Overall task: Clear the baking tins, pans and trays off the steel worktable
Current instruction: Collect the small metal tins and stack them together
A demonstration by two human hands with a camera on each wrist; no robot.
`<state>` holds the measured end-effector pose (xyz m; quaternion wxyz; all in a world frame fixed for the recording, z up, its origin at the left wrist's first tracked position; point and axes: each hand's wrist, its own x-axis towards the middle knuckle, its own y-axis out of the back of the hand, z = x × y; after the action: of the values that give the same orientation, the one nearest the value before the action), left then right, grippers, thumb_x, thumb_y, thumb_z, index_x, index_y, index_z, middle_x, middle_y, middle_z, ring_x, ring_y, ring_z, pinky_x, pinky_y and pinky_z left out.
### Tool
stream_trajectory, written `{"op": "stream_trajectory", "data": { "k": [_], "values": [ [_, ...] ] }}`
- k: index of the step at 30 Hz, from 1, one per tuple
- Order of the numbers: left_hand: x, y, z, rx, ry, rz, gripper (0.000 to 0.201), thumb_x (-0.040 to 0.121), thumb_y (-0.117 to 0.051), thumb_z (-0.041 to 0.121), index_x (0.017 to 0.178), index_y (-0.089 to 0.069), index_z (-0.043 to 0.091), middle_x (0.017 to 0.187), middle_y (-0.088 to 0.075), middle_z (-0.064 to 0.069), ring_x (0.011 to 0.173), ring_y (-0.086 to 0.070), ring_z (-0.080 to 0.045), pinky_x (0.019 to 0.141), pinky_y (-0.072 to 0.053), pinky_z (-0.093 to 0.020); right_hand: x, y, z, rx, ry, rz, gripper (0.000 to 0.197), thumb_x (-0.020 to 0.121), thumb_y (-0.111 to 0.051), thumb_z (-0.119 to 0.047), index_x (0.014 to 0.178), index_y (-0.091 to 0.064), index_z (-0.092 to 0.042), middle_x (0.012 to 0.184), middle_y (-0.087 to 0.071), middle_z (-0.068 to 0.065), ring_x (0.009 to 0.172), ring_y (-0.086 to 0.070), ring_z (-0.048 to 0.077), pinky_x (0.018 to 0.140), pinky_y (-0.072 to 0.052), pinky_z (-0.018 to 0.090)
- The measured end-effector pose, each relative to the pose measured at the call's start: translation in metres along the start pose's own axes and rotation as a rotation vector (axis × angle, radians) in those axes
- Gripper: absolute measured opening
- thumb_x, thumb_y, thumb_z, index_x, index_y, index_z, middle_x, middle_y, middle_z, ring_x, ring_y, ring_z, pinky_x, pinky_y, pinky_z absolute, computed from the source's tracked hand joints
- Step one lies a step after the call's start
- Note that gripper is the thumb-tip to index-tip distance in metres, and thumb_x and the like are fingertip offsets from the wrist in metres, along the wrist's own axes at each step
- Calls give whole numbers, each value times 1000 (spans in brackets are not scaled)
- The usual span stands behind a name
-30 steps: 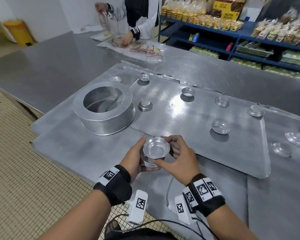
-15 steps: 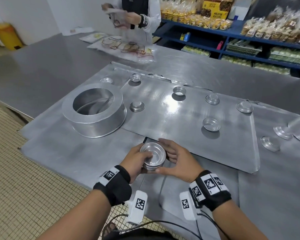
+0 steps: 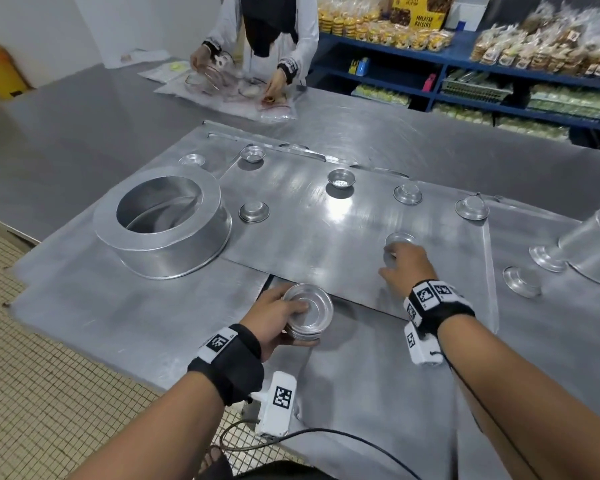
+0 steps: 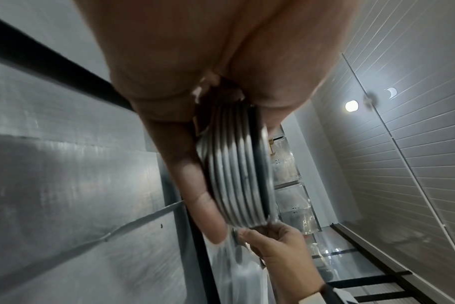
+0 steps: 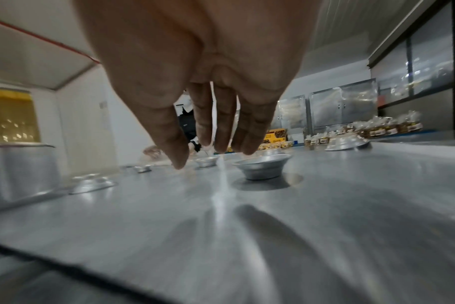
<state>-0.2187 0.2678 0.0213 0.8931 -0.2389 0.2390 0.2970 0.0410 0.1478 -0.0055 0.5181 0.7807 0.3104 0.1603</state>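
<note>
My left hand [image 3: 278,317] grips a stack of small round aluminium tart tins [image 3: 307,311] just above the near edge of the flat steel tray [image 3: 309,233]. The left wrist view shows the stack [image 4: 237,174] edge-on between thumb and fingers. My right hand [image 3: 404,263] reaches out over a single small tin [image 3: 400,238] standing upright on the tray. In the right wrist view its fingers [image 5: 208,123] are straight and hover just behind that tin [image 5: 262,167], holding nothing. More small tins lie scattered: one upright [image 3: 341,178], two upturned [image 3: 408,194] [image 3: 471,208].
A large ring-shaped cake pan [image 3: 163,220] stands on the left of the tray. An upturned bigger tin [image 3: 593,251] and loose small tins [image 3: 522,281] lie at the right. Another person [image 3: 267,36] works across the table. Blue shelves [image 3: 499,74] stand behind.
My right hand has let go of the stack and moved forward and right to the single tin. The left hand keeps the stack, lowered slightly.
</note>
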Motion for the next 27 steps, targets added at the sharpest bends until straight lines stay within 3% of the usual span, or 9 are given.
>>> {"op": "stream_trajectory", "data": {
  "k": [2, 8, 10, 15, 22, 27],
  "values": [
    [2, -6, 0, -4, 14, 3, 28, 90, -58, -5, 111, -68, 9, 108, -59, -20, 80, -66, -43, 61, -59, -48, 14, 4, 10, -64, -21, 64, 34, 86, -64, -21, 119, -65, -10, 124, -60, 13, 121, -48, 35, 103, -41, 37],
    [8, -16, -4, -14, 38, 18, 30, 87, -55, -7, 112, -67, 4, 101, -53, -17, 78, -63, -40, 64, -59, -52, 52, 4, 32, -172, -122, -52, 82, 78, -68, -52, 142, -42, -8, 140, -49, 12, 131, -41, 33, 107, -34, 37],
    [10, -18, -5, -16, 42, 28, 31, 87, -54, -7, 112, -67, 5, 101, -53, -16, 79, -62, -39, 64, -58, -52, 61, 2, 34, -158, -164, -72, 87, 76, -69, -57, 142, -40, -8, 138, -49, 13, 130, -43, 33, 104, -36, 37],
    [10, -16, -8, -16, 44, 46, 29, 87, -54, -7, 107, -69, 7, 95, -48, -14, 78, -59, -36, 66, -58, -54, 63, 3, 31, -162, -166, -49, 74, 71, -77, -55, 120, -57, -4, 121, -58, 17, 111, -56, 35, 90, -46, 36],
    [6, -6, -9, -33, 39, 73, 31, 89, -51, -8, 113, -65, 6, 100, -51, -17, 82, -59, -38, 63, -59, -49, 19, 9, -13, 79, -15, -14, 90, 64, -88, -44, 138, -50, -10, 133, -46, 11, 125, -47, 28, 105, -41, 38],
    [0, 4, -4, -45, 33, 68, 31, 90, -53, -6, 118, -62, 3, 98, -57, -17, 74, -64, -31, 68, -59, -55, -28, 14, -60, 204, 122, -5, 87, 61, -90, -44, 135, -55, -15, 133, -49, 3, 122, -50, 20, 99, -36, 25]
  ]
}}
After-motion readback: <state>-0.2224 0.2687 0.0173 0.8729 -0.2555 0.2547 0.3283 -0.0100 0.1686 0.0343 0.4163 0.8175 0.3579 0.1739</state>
